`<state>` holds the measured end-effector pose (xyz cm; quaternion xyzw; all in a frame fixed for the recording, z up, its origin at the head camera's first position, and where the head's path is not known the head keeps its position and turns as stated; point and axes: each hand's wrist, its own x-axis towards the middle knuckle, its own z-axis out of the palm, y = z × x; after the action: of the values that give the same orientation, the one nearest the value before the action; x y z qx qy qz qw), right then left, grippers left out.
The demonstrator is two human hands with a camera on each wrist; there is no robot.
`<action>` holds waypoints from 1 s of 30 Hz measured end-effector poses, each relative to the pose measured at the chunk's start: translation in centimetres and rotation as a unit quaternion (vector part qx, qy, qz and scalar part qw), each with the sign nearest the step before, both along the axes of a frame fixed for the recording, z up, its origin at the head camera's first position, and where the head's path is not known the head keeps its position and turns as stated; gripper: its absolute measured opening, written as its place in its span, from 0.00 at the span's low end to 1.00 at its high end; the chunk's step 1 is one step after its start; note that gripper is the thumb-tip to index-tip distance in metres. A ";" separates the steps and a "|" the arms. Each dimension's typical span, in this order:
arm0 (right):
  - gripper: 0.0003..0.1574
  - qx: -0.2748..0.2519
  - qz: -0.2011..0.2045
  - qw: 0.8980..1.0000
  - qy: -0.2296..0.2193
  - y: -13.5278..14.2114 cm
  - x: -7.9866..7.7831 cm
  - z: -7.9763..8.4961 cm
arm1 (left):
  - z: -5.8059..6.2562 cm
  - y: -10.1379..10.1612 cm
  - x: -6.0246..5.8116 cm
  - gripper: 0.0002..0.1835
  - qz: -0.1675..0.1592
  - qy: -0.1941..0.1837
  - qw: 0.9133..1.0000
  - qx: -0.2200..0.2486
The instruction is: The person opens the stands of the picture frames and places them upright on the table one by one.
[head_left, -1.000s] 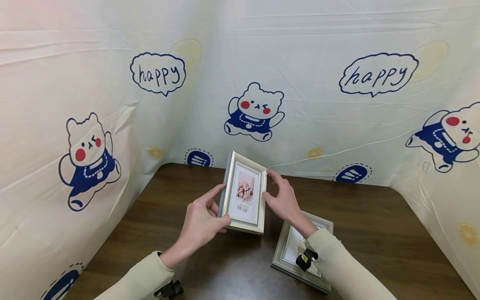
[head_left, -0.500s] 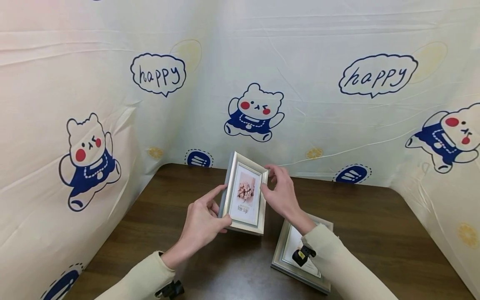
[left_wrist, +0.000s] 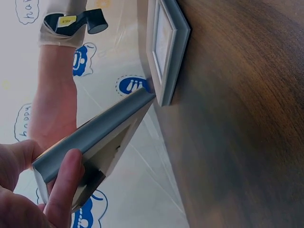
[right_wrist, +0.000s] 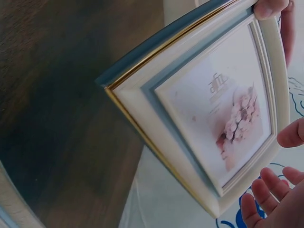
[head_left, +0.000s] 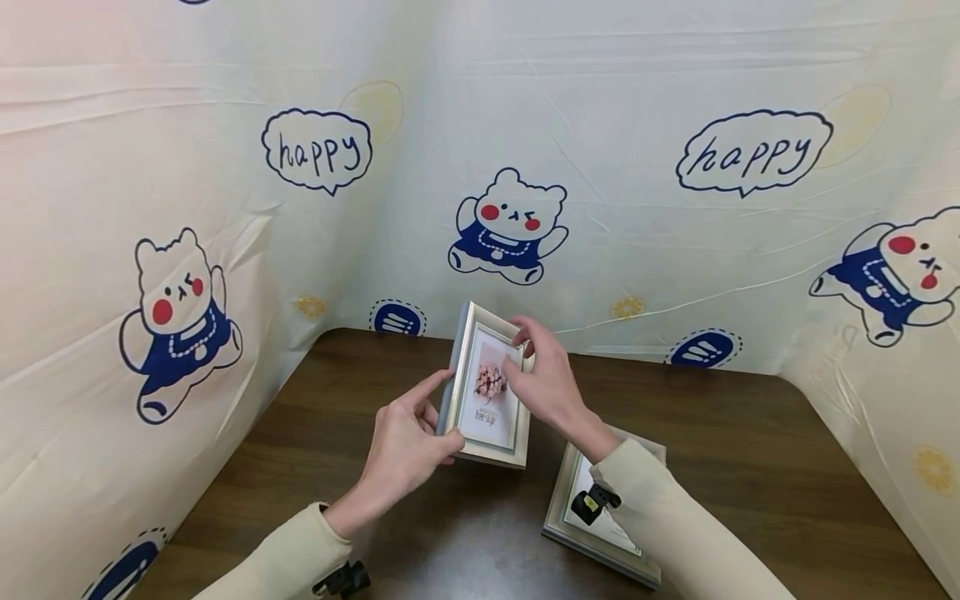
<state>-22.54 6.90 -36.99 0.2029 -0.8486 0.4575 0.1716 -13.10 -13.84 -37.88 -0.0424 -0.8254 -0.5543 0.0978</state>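
A cream and silver-grey picture frame (head_left: 487,429) with a pink flower print is raised and tilted above the table, as the head view shows. My left hand (head_left: 401,442) grips its lower left side, thumb on the front and fingers along the edge and behind. Over the frame's right side hovers my right hand (head_left: 547,379), fingers loosely bent. In the right wrist view, the right hand's thumb and fingers (right_wrist: 273,192) appear apart from the frame's face. The frame's grey side and part of its back (left_wrist: 102,126) show in the left wrist view.
Another picture frame (head_left: 558,525) lies on the brown wooden table (head_left: 757,467), partly covered by my right forearm. A white cloth (head_left: 637,250) printed with cartoon bears hangs behind and at both sides. Small black cameras (head_left: 596,502) are strapped to the wrists.
My right hand has come off the frame's right edge and shifted left, over its front. The left hand and the frame it holds have hardly moved.
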 end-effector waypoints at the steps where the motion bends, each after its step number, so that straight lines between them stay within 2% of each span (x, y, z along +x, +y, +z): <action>1: 0.35 0.000 0.001 1.000 0.001 -0.1 0.0 0.1 | 0.0 0.0 0.0 0.43 0.001 0.002 1.000 -0.002; 12: 0.38 0.002 0.009 1.000 -0.009 -0.7 0.1 1.2 | -0.4 0.3 0.0 0.43 0.000 0.016 1.000 -0.016; 19: 0.40 0.010 0.033 0.999 -0.011 -1.2 -0.1 2.0 | -0.5 0.4 -0.2 0.43 -0.005 0.031 0.999 -0.016; 30: 0.38 -0.007 0.049 0.998 -0.033 -1.9 -0.1 3.1 | -0.6 0.7 -0.1 0.42 -0.005 0.058 0.998 -0.035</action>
<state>-22.66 4.96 -33.92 0.2278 -0.8396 0.4776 0.1228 -13.18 -13.18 -38.46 -0.0823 -0.8371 -0.5222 0.1408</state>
